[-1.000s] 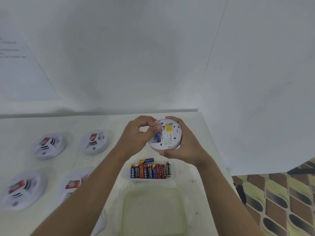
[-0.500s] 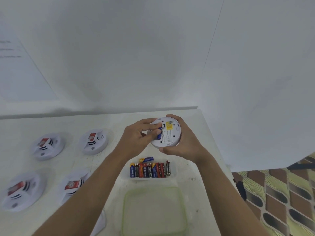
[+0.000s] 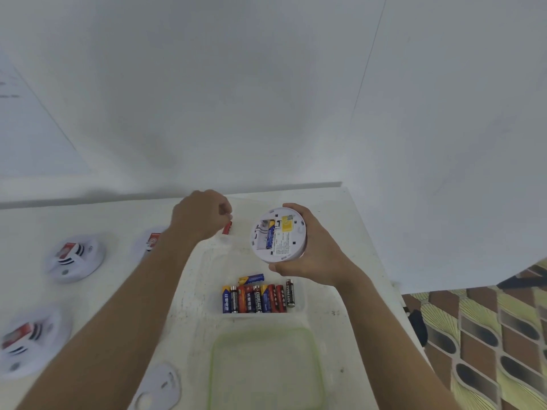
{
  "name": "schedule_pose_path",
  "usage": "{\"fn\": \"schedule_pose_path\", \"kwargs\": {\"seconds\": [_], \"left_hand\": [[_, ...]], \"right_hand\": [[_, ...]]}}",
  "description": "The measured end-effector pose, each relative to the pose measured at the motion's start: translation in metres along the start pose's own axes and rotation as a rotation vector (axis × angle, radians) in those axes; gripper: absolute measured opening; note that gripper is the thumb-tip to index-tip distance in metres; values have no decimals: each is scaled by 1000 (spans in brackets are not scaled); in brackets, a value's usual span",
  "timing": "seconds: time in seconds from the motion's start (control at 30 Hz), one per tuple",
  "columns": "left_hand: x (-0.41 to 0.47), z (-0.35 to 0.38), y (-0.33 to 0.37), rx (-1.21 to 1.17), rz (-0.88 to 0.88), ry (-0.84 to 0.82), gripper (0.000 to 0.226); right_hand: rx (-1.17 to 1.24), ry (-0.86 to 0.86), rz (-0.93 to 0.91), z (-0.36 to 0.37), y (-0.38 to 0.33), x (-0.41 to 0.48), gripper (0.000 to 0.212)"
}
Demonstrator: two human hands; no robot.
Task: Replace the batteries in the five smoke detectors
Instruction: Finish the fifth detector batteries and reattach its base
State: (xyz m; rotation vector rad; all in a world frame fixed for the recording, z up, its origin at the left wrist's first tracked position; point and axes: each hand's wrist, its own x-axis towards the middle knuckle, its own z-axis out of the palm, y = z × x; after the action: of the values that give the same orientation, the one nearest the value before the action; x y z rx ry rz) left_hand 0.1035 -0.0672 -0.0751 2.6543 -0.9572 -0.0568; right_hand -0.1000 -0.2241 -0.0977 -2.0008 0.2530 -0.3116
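Round white plastic smoke detector (image 3: 291,247) was off the table, back to camera. Right hand (image 3: 316,258) was wrapped round its right rim, fingers curled over the top and bottom edges in a firm hold.

Risks, as judged:
- Bay was uncovered and the unit tilted. If the hand rolled further, the seated cell could slip out.
- A fresh cell pushed in the wrong way round would leave the unit dead.
- Small red battery (image 3: 227,228), probably the spent one, was at the curled fingertips of the left hand (image 3: 201,216), low over the white table (image 3: 340,220). Set down loose, it could roll off or get mixed with the stock.
- Blur there, so I could not tell whether the battery was pinched or already let go.

Look of the unit: battery bay open, one blue-and-yellow battery (image 3: 270,238) seated, the slot to its left empty. Yellow sticker and fine print beside the bay.

Outward: clear plastic tray (image 3: 299,306) with a row of red and blue batteries (image 3: 257,299) sat near, below the detector. Other white detectors (image 3: 75,257) lay face-up, well to the left.
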Motion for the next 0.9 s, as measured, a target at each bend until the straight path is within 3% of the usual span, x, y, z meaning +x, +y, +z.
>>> {"fn": "schedule_pose_path", "kwargs": {"seconds": [0.17,0.37,0.5,0.7,0.9], "left_hand": [[9,18,21,374,-96,-37,15],[13,24,34,453,-116,-179,25],[15,23,35,487,-94,-197,17],[16,20,28,378,-94,-196,25],[8,12,25,66,-56,-120,30]], "right_hand": [[-4,1,-23,-1,-2,7,100],[-10,-9,-33,-2,-1,9,100],[-7,-8,-30,-2,-3,9,99],[7,-4,-21,-2,-5,6,96],[6,8,-11,-3,-4,4,94]]}}
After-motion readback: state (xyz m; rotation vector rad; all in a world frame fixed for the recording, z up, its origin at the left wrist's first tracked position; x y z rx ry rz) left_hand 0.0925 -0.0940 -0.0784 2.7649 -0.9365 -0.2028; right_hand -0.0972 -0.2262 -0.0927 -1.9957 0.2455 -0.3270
